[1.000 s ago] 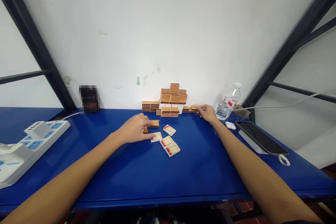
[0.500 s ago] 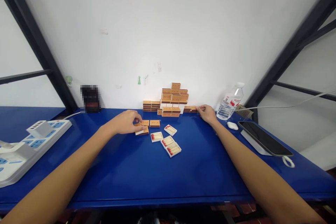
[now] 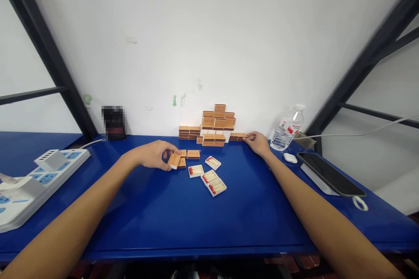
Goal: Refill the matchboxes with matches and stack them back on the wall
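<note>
My left hand (image 3: 159, 155) pinches a matchbox (image 3: 173, 161) between thumb and fingers, tilted, with its white end towards me. Beside it on the blue table lie more matchboxes, one (image 3: 193, 154) just to the right and another (image 3: 181, 163) partly behind the held one. Against the wall, my right hand (image 3: 258, 144) has its fingertips closed on the end matchbox (image 3: 242, 136) of a low row. That row adjoins a stepped stack of matchboxes (image 3: 218, 122). Several open white trays of red-tipped matches (image 3: 209, 177) lie in front.
A second low stack of matchboxes (image 3: 189, 132) stands left of the stepped one. To the right are a water bottle (image 3: 285, 130), a white earbud case (image 3: 290, 158) and a propped phone (image 3: 330, 173). A power strip (image 3: 62, 168) lies at left, near a blurred dark object (image 3: 114, 123).
My left hand has lifted and tipped a matchbox from the loose group, so its orange face now shows. My right hand stays at the row's end.
</note>
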Demonstrator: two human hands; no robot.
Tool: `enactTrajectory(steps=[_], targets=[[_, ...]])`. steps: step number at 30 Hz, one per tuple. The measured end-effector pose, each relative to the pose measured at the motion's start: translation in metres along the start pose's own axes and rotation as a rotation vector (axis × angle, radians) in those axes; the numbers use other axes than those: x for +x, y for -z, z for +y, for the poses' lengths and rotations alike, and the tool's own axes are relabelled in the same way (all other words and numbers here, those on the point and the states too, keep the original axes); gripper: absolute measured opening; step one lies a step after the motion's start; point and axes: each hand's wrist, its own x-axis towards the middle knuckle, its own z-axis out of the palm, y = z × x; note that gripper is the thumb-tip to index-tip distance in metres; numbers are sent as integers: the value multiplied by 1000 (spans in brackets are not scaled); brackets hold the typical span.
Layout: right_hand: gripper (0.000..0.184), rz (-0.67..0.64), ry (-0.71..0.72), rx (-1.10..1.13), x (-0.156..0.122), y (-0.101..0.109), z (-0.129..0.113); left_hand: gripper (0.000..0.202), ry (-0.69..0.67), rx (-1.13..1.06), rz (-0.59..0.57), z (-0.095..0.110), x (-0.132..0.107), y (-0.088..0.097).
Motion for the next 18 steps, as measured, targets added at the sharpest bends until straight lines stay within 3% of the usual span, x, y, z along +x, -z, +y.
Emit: enactTrajectory(steps=[6, 13, 15, 18], targets=[[21, 55, 40, -136, -10, 13, -15, 69, 45, -44, 30, -1, 2, 0], [9, 167, 125, -77, -31, 27, -54, 48, -12, -100, 158, -7, 11, -7], [9, 71, 147, 77, -46, 22, -73, 45, -51, -120, 232, -3, 13, -11], [24, -271, 181, 434, -80, 3, -107, 43, -85, -99, 345, 14, 15, -20]])
